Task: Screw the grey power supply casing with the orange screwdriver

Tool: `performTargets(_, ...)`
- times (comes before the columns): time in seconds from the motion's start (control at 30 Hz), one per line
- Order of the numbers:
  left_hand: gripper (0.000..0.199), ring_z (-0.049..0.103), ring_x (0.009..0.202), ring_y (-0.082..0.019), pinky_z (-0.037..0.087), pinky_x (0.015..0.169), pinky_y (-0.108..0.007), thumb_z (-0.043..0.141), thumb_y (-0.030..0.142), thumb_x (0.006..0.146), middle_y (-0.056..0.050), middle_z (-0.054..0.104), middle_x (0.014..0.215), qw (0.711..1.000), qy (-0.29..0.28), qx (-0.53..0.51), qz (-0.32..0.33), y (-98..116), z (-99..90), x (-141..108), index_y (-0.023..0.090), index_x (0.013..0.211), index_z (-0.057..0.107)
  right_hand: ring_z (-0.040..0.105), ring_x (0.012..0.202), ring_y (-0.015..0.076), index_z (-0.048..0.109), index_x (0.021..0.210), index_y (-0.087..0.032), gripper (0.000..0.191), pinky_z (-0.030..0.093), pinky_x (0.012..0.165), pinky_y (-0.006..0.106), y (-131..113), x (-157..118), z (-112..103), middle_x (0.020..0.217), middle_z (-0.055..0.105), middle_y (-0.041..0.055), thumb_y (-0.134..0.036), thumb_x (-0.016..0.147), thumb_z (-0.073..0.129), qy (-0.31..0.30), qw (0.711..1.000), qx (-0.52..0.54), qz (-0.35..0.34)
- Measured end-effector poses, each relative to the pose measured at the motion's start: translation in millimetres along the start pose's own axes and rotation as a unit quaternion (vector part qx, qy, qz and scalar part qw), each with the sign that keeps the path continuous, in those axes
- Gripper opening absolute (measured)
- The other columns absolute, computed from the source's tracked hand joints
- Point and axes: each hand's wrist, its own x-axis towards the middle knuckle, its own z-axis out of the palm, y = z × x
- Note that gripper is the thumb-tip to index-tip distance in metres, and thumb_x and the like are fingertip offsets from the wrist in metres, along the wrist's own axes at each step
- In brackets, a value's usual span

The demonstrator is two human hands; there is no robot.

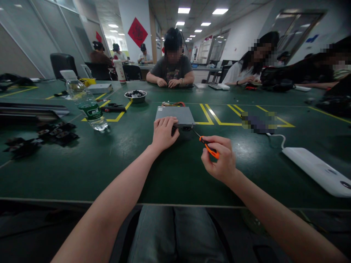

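Note:
A grey metal computer power supply (178,114) lies flat on the green table, its socket side facing me and coloured wires at its far edge. My left hand (166,133) grips its near left corner, fingers over the top and thumb at the front face. In my right hand (221,157) is a screwdriver (210,148) with an orange and black handle, pinched between thumb and fingers. Its thin shaft points up and left, the tip at the front right corner of the power supply. Whether the tip sits in a screw is too small to tell.
A water bottle (91,106) leans at the left, near black parts (57,133). Beyond it stand a metal bowl (135,95) of small pieces and dark tools (113,108). A white power bank (318,170) with a cable lies right. A person (172,65) sits opposite.

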Motion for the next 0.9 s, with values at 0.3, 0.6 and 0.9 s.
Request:
performTargets(0.3,0.023,0.051,0.111,-0.023,0.029,0.097,-0.040,0.052,0.024,0.082,-0.004,0.060,0.119,1.000,-0.007,-0.005,-0.006,0.5,-0.7,0.3,0.024,0.105,0.052,0.060,0.097,0.0195,0.046,0.103,-0.025,0.033,0.054,0.076,0.036,1.5,-2.4,-1.6,0.105,0.061,0.0064,-0.008,0.077,0.057,0.006,1.000,-0.020,0.001)
performTargets(0.6,0.023,0.051,0.111,-0.022,0.029,0.097,-0.040,0.053,0.024,0.082,-0.003,0.060,0.119,1.000,-0.004,-0.003,-0.006,0.7,0.3,0.1,0.023,0.105,0.052,0.059,0.092,0.0200,0.045,0.104,-0.022,0.034,0.054,0.076,0.037,0.6,1.7,-2.2,0.096,0.060,0.0062,-0.010,0.076,0.060,-0.008,0.999,-0.024,-0.030)
performTargets(0.9,0.022,0.051,0.111,-0.022,0.030,0.096,-0.040,0.052,0.024,0.082,-0.003,0.060,0.119,1.000,-0.003,-0.003,-0.005,1.2,-0.8,0.2,0.024,0.104,0.052,0.059,0.093,0.0202,0.044,0.104,-0.023,0.032,0.053,0.077,0.037,0.5,0.6,-1.4,0.098,0.061,0.0059,-0.012,0.077,0.057,-0.020,1.000,-0.010,-0.022)
